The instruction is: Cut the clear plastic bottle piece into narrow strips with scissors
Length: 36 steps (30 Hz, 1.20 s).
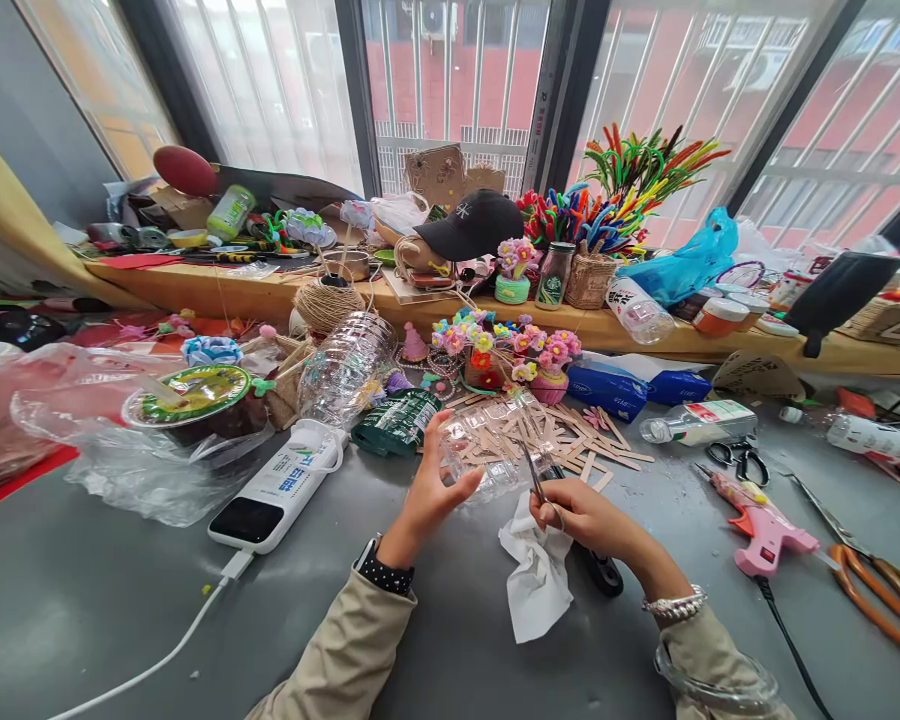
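My left hand point(429, 492) grips a clear plastic bottle point(495, 452) lying on its side on the grey table point(120, 600), fingers curled round its near end. My right hand point(581, 512) is closed on a thin pointed metal tool point(532, 472), its tip pushed against the bottle's wall. A crumpled white tissue point(536, 580) lies under and between my wrists. A black handle point(604, 572) pokes out beneath my right hand. Behind the bottle is a scatter of wooden sticks point(585, 440).
A white power bank point(277, 492) with cable lies left, beside a second clear bottle point(345, 368) and plastic bags point(142, 470). A pink glue gun point(761, 525), scissors point(739, 460) and orange-handled pliers point(877, 590) sit right. Craft flowers point(517, 350), twine point(326, 303) and clutter fill the windowsill point(270, 285).
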Tool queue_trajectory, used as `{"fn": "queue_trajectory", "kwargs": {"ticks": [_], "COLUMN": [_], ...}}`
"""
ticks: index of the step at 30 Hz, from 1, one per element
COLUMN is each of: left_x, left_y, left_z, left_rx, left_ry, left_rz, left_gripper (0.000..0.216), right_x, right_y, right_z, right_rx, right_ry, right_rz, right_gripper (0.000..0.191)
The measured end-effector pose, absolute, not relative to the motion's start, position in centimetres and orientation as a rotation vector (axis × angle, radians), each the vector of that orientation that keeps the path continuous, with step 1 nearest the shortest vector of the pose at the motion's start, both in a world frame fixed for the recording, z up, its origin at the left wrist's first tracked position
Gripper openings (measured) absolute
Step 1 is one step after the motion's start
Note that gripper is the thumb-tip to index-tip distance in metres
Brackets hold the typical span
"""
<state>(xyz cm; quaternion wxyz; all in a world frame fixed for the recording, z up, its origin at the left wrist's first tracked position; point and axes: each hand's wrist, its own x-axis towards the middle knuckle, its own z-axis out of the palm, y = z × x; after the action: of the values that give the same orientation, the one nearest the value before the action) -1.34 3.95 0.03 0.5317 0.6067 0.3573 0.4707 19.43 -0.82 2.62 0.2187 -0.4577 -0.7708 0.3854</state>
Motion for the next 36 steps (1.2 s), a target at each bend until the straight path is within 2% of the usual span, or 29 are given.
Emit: {"fn": "queue_trajectory", "kwargs": {"ticks": [25, 32, 36], "left_x": [-1.5, -1.5, -1.4], "left_y": [3.9, 4.0, 3.9], "left_z": [-0.1, 0.0, -0.1], "left_rx": [1.451, 1.518, 1.523], "left_ry": [0.896, 0.908, 0.896], "left_rz": [1.137, 1.105, 1.104], "left_gripper": [0.084, 0.083, 0.083], "right_x": [19.6, 19.9, 19.8], "right_y": [-0.4, -0.6, -0.7], "right_z": [1.5, 1.8, 2.2], "right_rx": [-1.353, -1.317, -1.322], "right_ry": [-2.101, -2.152, -2.165], "right_rz": [0.908, 1.043, 1.009], "right_gripper": [0.061, 0.067, 0.070]}}
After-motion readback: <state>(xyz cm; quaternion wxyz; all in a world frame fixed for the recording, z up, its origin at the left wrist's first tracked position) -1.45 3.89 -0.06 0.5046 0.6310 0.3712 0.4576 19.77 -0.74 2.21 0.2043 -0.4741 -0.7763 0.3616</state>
